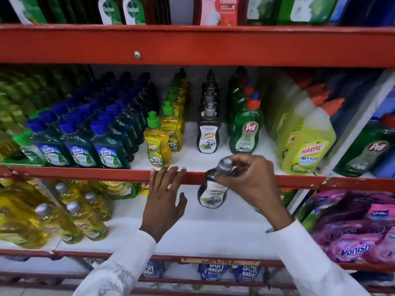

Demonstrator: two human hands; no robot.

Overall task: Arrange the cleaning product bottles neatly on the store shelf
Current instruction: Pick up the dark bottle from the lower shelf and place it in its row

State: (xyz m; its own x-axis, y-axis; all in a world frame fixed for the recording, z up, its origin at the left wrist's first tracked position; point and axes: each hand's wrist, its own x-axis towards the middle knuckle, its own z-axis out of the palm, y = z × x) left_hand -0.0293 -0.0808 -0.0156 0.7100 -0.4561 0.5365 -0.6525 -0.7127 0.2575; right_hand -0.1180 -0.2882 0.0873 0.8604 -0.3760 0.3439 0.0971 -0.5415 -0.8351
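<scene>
Head view, looking forward and down at a red-framed store shelf. Right hand raised in front of the middle shelf's red front rail; fingers curled around the neck and grey cap of a dark bottle, which hangs tilted below the hand, cap toward the camera, label blurred. Bottle body sits in front of the rail, over the lower shelf, not resting on any surface. Left hand is open, palm away, fingers spread and extended; fingertips lie at the rail edge, contact cannot be confirmed. Both forearms in white sleeves.

Middle shelf board, white: bare patch at near centre, just behind the held bottle. Standing on it, left to right: rows of blue-capped Lizol bottles, yellow Super bottles with green caps, a single file of dark Super pump bottles, green Pril bottles, yellow Harpic bottles at right.

Lower shelf: yellow bottles at left, pink Vanish pouches at right, wide bare white centre. Upper shelf holds Dettol bottles.
</scene>
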